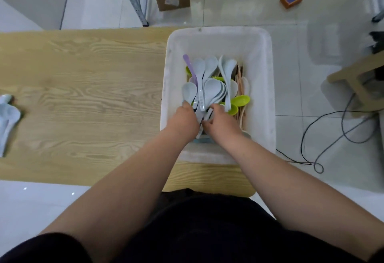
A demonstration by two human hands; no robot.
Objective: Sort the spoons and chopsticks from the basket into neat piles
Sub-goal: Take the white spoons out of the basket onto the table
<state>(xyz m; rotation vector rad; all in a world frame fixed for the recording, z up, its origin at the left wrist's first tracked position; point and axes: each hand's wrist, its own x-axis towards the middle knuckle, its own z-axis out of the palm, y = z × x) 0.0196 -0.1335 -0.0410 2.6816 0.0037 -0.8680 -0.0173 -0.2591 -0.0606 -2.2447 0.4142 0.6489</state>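
Fingers (185, 105) of the left hand (184, 121) curl down round the handles of the pale spoons (212, 88) — the right hand (221, 123), just beside it, grips more handles in its own curled fingers. Both hands work at the near end of the white basket (268, 96). The basket sits at the right end of the wooden table (83, 96), its far rim at the table's far edge. Green spoons (241, 99) and chopsticks (240, 80) crowd the basket's right wall, and a purple spoon (190, 65) leans at the left. Leftward, open wood runs wide — as far as a spoon pile (8, 117) at the view's left edge.
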